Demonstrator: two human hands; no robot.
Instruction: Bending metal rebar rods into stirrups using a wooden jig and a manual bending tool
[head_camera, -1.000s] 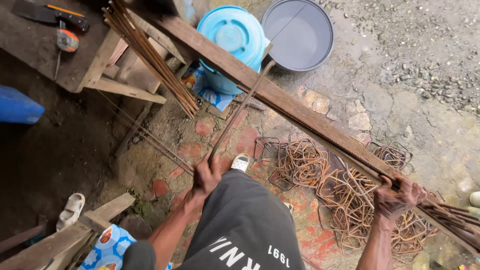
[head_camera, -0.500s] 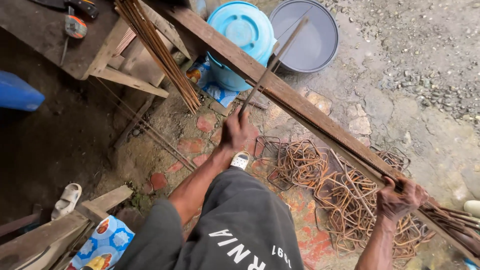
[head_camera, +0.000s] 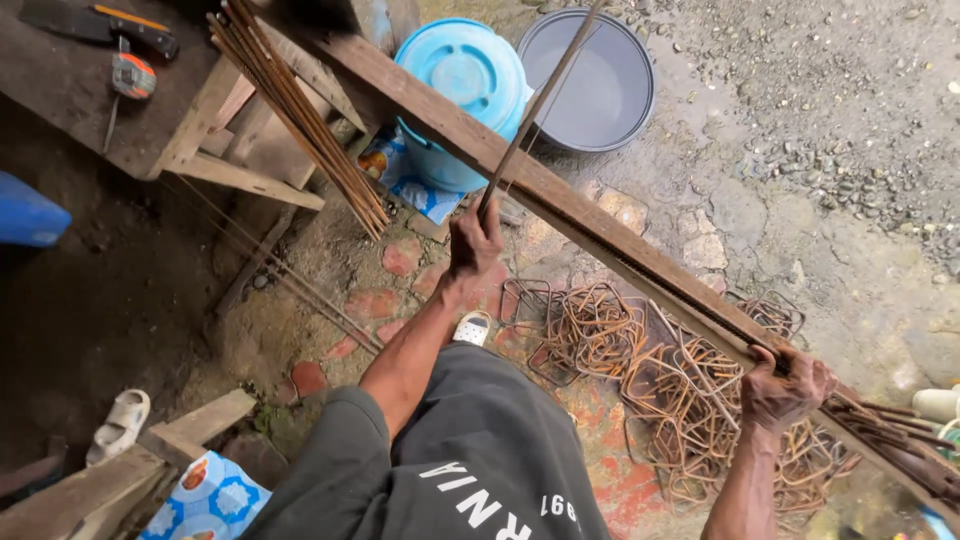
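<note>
Gripping a thin rusty steel rod (head_camera: 535, 110) in my left hand (head_camera: 473, 243), right hand (head_camera: 785, 385) clenched on the long wooden plank (head_camera: 560, 205), steadying it.

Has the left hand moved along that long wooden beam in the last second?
Yes. The left hand, gripping a thin rod, rose toward the wooden beam and blue bucket.

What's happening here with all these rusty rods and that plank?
A person stands over a long wooden beam that runs slantwise above the ground. The left hand grips a thin metal rod that angles up and away, while the right hand holds the beam's lower part beside some rusty rods. Below lies a heap of bent rusty wire loops. A blue bucket and a grey basin sit behind the beam.
</note>
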